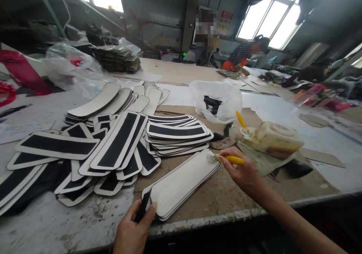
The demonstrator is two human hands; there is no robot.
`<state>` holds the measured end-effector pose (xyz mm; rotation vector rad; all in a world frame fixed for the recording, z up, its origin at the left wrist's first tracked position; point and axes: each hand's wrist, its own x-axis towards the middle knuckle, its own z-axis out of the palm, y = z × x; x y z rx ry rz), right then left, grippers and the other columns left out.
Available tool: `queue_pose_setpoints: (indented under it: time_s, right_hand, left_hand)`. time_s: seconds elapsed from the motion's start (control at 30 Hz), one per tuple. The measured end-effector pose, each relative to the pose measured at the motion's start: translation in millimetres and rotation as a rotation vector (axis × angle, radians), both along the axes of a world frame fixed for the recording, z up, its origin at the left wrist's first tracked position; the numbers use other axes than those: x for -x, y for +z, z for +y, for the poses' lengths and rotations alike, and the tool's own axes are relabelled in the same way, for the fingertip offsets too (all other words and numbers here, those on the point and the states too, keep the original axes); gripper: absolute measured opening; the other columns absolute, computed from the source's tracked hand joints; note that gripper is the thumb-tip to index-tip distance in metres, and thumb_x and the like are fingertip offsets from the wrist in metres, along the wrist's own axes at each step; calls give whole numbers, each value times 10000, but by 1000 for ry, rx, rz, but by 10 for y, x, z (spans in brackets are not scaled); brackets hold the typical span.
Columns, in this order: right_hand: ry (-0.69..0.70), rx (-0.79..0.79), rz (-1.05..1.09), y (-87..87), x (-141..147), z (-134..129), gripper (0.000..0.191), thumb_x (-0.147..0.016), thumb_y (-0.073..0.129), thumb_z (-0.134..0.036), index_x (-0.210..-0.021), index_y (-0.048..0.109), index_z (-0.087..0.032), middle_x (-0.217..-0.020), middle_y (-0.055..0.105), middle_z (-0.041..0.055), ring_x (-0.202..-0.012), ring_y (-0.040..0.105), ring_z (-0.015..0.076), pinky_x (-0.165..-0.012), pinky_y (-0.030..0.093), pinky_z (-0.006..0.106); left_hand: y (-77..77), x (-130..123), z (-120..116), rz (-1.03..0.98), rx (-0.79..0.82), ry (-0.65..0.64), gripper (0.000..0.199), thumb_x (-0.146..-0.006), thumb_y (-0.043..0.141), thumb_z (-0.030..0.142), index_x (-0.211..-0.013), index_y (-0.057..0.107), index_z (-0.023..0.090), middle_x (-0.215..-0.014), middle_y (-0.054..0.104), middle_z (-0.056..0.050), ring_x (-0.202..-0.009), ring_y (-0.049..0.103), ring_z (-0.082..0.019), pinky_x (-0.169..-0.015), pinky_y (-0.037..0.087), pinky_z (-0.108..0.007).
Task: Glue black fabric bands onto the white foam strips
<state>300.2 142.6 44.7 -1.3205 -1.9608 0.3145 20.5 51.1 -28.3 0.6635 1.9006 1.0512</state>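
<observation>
My right hand (242,171) grips a brush with a yellow handle (232,159). Its pale bristles touch the far end of the top white panel (183,182), which lies on a short stack at the table's front edge. Between the thumb and fingers of my left hand (136,224) is a black strip (144,205), held at the near end of that stack. Left of it lies a loose heap of white-edged panels with black centres (117,143). A neater pile of such panels (177,131) sits just behind the stack.
A stained plastic jug (278,139) lies on its side at the right, with another yellow handle (241,120) at its mouth. Behind stands a clear plastic bag (195,95) with black pieces inside. Plain white panels (94,99) are stacked back left. A person (240,56) works beyond.
</observation>
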Motion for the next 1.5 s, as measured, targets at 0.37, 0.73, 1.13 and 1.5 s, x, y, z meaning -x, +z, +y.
queue_pose_setpoints:
  time_s: [0.37, 0.73, 1.13, 1.5]
  right_hand:
    - [-5, -87, 27, 244, -27, -280, 47, -866, 547, -226, -905, 572, -219, -879, 592, 30, -839, 572, 165, -757, 443, 272]
    - [182, 655, 534, -37, 822, -376, 237, -834, 570, -430, -841, 587, -194, -621, 578, -6, -562, 554, 149, -563, 464, 261]
    - [143, 645, 569, -125, 965, -354, 240, -823, 571, -429, -792, 568, -191, -582, 578, -9, -508, 556, 146, -511, 470, 260]
    - [-153, 311, 383, 203, 340, -388, 246, -814, 581, -452, -810, 593, -207, -579, 599, 13, -536, 580, 168, -487, 478, 257]
  left_hand:
    - [212, -74, -11, 15, -27, 16, 574, -542, 697, 521, -970, 636, 144, -972, 688, -100, -1076, 549, -342, -951, 396, -402]
    - [180, -17, -23, -300, -195, -93, 425, -657, 712, 417, -981, 640, 153, -949, 709, -46, -936, 619, -228, -834, 456, -282]
    - [184, -10, -1, -308, -198, -85, 422, -656, 708, 405, -972, 642, 133, -886, 703, -54, -928, 614, -249, -828, 450, -304]
    - [197, -41, 7, -268, -170, -5, 442, -627, 723, 418, -952, 650, 127, -893, 705, -84, -873, 631, -247, -826, 463, -336]
